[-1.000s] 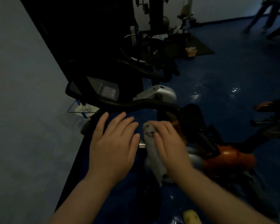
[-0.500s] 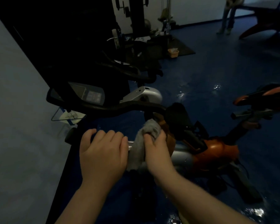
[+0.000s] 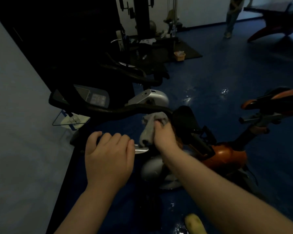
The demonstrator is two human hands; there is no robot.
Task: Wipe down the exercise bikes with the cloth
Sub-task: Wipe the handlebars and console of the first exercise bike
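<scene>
An orange and silver exercise bike [image 3: 227, 154] stands below me, its black handlebar [image 3: 118, 110] and console [image 3: 95, 98] ahead. My left hand [image 3: 108, 156] curls over the near silver bar [image 3: 140, 149] of the bike. My right hand [image 3: 165, 135] grips a grey cloth [image 3: 149, 129] and holds it against the bike's upright post under the handlebar. The cloth hangs down in a fold beside my right thumb. The post itself is hidden behind the cloth and hand.
A second, silver bike [image 3: 149, 97] stands behind the first. A pale wall [image 3: 15, 115] runs along the left. The blue floor [image 3: 227, 73] is wet and shiny. A person [image 3: 232, 16] stands far back, near a small basket [image 3: 179, 55] and weight machines [image 3: 142, 17].
My left hand's fingers went from flat to curled over the near bar. My right hand slid the cloth upward toward the handlebar. The view pulled back and rose.
</scene>
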